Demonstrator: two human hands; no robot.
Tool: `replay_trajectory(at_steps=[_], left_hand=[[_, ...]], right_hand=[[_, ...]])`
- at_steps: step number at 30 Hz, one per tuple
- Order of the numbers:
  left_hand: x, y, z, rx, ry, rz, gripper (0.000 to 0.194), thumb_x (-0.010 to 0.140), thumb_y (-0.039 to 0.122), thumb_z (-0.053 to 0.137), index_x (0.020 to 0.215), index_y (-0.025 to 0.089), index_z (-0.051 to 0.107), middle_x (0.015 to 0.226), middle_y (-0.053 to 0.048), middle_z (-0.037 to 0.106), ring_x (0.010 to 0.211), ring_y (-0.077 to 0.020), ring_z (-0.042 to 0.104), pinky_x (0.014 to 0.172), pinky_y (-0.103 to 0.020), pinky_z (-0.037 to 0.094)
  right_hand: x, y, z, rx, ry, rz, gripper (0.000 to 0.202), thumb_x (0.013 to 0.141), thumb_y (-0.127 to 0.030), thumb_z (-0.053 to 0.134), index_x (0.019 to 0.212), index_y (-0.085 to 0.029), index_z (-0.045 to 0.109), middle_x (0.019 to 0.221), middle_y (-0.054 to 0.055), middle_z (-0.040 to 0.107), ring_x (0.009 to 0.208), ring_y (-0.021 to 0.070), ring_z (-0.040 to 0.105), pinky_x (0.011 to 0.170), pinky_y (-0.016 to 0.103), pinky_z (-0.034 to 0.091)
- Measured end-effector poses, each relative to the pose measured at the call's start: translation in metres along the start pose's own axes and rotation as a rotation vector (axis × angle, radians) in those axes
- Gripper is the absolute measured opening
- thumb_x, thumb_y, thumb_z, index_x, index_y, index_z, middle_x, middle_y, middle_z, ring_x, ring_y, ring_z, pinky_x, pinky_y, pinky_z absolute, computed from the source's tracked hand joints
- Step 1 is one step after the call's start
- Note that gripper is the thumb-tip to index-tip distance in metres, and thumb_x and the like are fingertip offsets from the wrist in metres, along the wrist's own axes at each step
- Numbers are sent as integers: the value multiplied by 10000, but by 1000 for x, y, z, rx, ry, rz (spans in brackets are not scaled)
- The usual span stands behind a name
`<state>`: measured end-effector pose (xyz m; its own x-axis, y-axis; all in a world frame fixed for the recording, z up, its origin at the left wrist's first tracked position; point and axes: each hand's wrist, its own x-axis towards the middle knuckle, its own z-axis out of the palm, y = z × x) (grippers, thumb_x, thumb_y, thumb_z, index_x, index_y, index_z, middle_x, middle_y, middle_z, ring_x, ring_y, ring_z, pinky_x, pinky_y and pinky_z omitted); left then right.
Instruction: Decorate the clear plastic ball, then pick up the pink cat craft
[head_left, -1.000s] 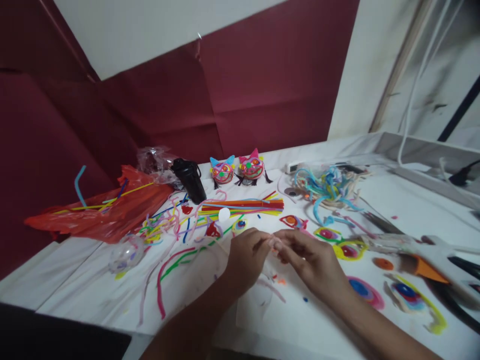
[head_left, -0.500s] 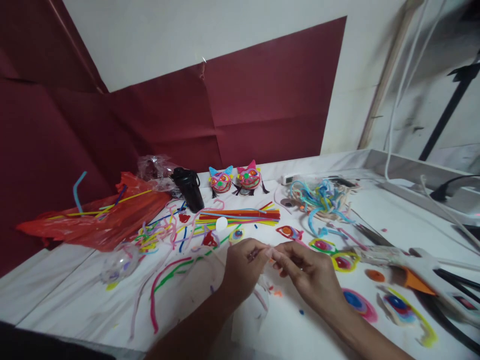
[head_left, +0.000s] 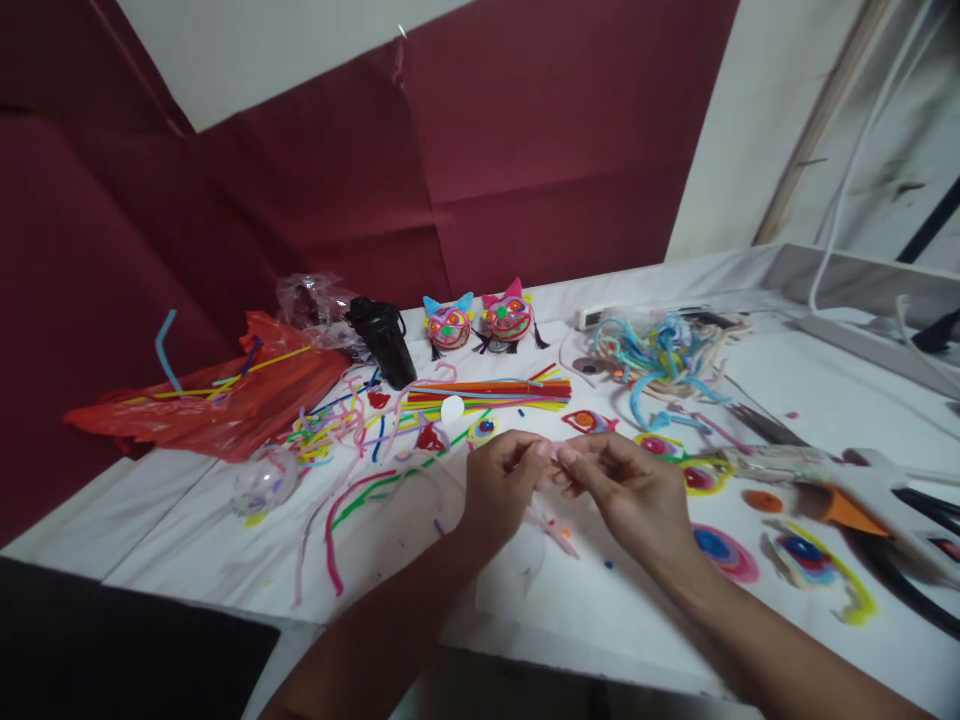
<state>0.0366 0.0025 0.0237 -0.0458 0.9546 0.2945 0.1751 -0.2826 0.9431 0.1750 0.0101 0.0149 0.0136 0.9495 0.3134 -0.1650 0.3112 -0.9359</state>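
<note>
My left hand and my right hand meet above the white table, fingers pinched together. Between the fingertips shows a small piece of pale pink pipe cleaner, mostly hidden by the fingers. Below the hands lie a pink strip and orange scraps. Just beyond them are a blue-centred felt-like eye piece and a red and orange one. More coloured eye pieces, such as a blue and pink oval, lie right of my right hand.
Behind stand a black bottle and two cat-faced ornaments. Straight pipe cleaners lie bundled in the middle. A red plastic bag spreads at left. At right are a tangle of blue strands, scissors and a white glue gun.
The view has tipped downward, so the table's front edge shows more. My hands stay pinched together at nearly the same spot, with slight finger movement.
</note>
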Motion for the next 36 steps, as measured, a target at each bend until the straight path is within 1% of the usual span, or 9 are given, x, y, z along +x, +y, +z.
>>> replay_trajectory(at_steps=[7, 11, 16, 20, 23, 26, 28, 32, 36], left_hand=[[0, 1, 2, 42, 1, 31, 238, 840, 348, 591, 752, 148, 686, 608, 21, 572, 424, -58, 454, 409, -182, 369], [3, 2, -4, 141, -8, 91, 199, 851, 294, 564, 759, 160, 678, 677, 7, 603, 502, -74, 506, 456, -184, 385], [6, 7, -12, 404, -69, 252, 181, 870, 238, 558, 747, 178, 675, 681, -2, 618, 637, -117, 561, 598, -221, 425], [6, 11, -13, 492, -166, 348, 180, 878, 220, 536, 762, 174, 667, 713, -20, 630, 692, -136, 573, 653, -244, 426], [5, 13, -12, 393, -207, 230, 195, 870, 240, 530, 729, 173, 648, 649, -2, 598, 636, -124, 552, 610, -235, 410], [4, 12, -11, 236, -174, 56, 169, 849, 284, 558, 744, 175, 634, 550, 37, 537, 527, -100, 502, 531, -214, 385], [3, 10, -10, 165, -156, -10, 184, 849, 320, 567, 750, 175, 621, 512, 54, 509, 471, -85, 466, 485, -203, 364], [0, 5, -6, 130, -114, -1, 278, 871, 378, 562, 683, 175, 575, 486, 60, 487, 444, -67, 430, 461, -190, 346], [-2, -1, 0, 100, -34, 24, 306, 875, 404, 562, 670, 177, 554, 490, 62, 482, 443, -61, 422, 457, -183, 349]], right_hand=[[0, -2, 3, 65, 26, 50, 327, 696, -468, 799, 744, -161, 694, 595, 61, 679, 485, 178, 626, 461, 276, 553], [5, 0, -4, 16, -110, 44, 330, 705, -482, 788, 776, -171, 703, 653, 59, 694, 515, 176, 626, 480, 286, 541], [11, 2, -20, -257, -233, -150, 222, 829, -440, 691, 860, -221, 719, 826, 36, 701, 715, 177, 648, 607, 283, 500], [13, -1, -26, -414, -301, -277, 158, 878, -374, 643, 862, -233, 712, 781, 1, 684, 681, 149, 618, 589, 266, 453], [13, -4, -28, -442, -309, -284, 159, 879, -355, 632, 814, -228, 701, 717, -14, 671, 622, 132, 594, 553, 253, 426], [12, -4, -27, -425, -312, -203, 199, 871, -397, 631, 793, -223, 690, 678, -15, 652, 586, 133, 567, 525, 252, 406], [11, -2, -26, -416, -308, -148, 232, 861, -432, 635, 789, -216, 681, 659, -8, 636, 564, 138, 543, 506, 256, 395], [6, 1, -20, -321, -255, -87, 289, 855, -479, 630, 781, -200, 648, 640, 8, 602, 562, 154, 537, 506, 269, 412], [2, 1, -9, -178, -144, -30, 360, 816, -540, 671, 770, -186, 627, 613, 8, 582, 520, 149, 537, 480, 267, 431]])
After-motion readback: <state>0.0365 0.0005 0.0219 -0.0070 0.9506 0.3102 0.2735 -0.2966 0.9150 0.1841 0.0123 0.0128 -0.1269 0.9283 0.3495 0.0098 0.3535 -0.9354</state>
